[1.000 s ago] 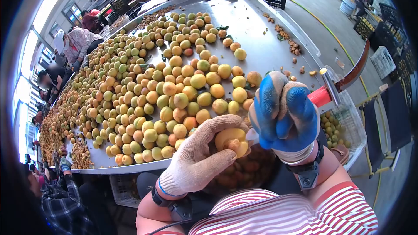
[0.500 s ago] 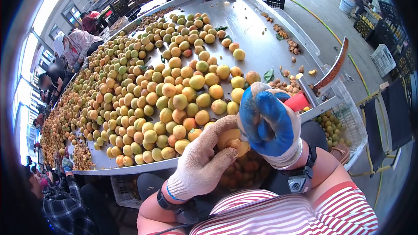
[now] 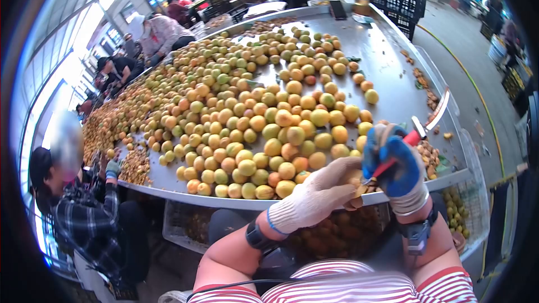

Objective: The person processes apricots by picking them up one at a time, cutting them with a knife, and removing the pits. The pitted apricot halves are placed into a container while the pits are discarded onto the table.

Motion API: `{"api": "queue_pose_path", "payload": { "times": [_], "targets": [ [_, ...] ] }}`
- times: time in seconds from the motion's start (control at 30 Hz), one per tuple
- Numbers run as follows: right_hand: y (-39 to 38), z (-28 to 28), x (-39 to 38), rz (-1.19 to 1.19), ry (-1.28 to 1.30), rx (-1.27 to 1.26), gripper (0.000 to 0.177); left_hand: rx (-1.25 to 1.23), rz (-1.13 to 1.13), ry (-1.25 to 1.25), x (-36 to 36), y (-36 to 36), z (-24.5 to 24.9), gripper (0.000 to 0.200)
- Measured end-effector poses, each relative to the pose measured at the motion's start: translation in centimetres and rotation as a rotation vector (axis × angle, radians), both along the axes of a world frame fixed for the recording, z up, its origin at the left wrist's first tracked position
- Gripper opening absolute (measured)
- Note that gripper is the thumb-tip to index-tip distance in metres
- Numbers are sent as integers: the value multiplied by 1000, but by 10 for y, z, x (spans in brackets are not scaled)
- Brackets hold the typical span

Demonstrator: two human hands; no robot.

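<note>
My left hand (image 3: 320, 195), in a white knitted glove, is closed round an orange apricot (image 3: 356, 179) at the table's front edge. My right hand (image 3: 394, 163), in a blue-coated glove, wraps round a red-handled tool (image 3: 412, 138). Past this fist, a curved metal blade points to the far right. On the other side, a red length and a thin metal tip reach the apricot. The glove hides how these parts join. Many loose apricots (image 3: 272, 147) lie on the metal table (image 3: 368, 50) just beyond my hands.
Pits and scraps (image 3: 429, 154) lie along the table's right side. Below the edge are a crate of fruit (image 3: 456, 213) and a dark container (image 3: 337, 230) at my lap. A co-worker in a plaid shirt (image 3: 84, 219) sits at left. Black crates (image 3: 396, 0) stand behind.
The view has swung left, so the scene sits further right and the co-worker at left shows more. My right hand has turned, and a red length with a metal tip now shows against the apricot.
</note>
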State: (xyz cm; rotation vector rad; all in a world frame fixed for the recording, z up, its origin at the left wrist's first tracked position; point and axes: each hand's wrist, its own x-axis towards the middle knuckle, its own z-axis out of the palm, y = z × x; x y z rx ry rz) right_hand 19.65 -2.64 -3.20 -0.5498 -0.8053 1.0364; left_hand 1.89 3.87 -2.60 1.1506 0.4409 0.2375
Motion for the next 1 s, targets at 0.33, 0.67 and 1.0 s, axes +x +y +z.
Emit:
{"api": "queue_pose_path", "payload": {
  "times": [0.33,0.67,1.0],
  "targets": [
    [1,-11,-6,-39,156,-141,45,342,-14,62,6,-10,-15,44],
    [-6,-22,-22,-275,-137,-272,18,863,123,112,15,-12,-30,54],
    [0,-13,-29,-320,-112,-310,12,964,150,-10,24,-7,-25,63]
  ]
}}
